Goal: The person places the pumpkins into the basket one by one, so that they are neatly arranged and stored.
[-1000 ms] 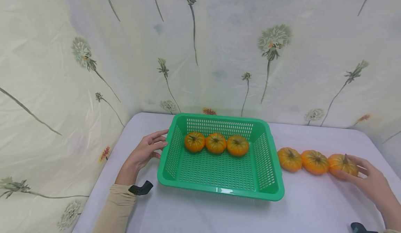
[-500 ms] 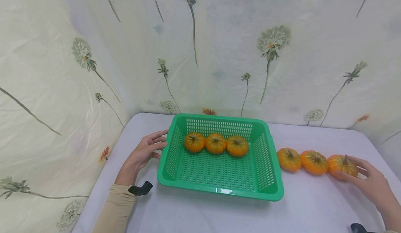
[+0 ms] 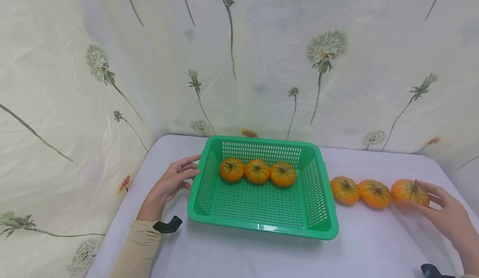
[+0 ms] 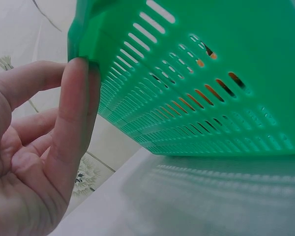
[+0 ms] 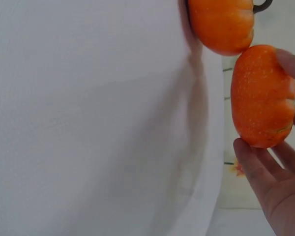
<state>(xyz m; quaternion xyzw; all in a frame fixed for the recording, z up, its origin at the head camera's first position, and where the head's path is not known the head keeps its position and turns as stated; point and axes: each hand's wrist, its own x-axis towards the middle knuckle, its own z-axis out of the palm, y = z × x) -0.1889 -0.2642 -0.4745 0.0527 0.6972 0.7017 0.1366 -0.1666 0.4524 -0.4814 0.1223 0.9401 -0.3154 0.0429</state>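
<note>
My left hand (image 3: pixel 173 181) is at the left side of a green plastic basket (image 3: pixel 262 230); its fingertips touch the rim from outside, the fingers fairly straight. The left wrist view shows those fingers (image 4: pixel 71 113) under the rim's lip. At the far right, my right hand (image 3: pixel 447 213) holds a small orange pumpkin (image 3: pixel 406 191) between thumb and fingers. Seen from the right wrist, this pumpkin (image 5: pixel 263 96) is raised off the table. Beside it, two similar pumpkins, a middle one (image 3: pixel 375 194) and a left one (image 3: pixel 346 190), sit in a row right of the basket.
Inside the basket, a left pumpkin (image 3: pixel 232 170), a centre pumpkin (image 3: pixel 257 171) and a right pumpkin (image 3: pixel 283 174) stand in a row near the back wall. A white cloth (image 3: pixel 209 253) covers the table. Behind hangs a flower-patterned curtain (image 3: pixel 262 62).
My right hand has lifted the rightmost pumpkin slightly and tilted it; it was resting in the row before. The left hand and the basket stay where they were.
</note>
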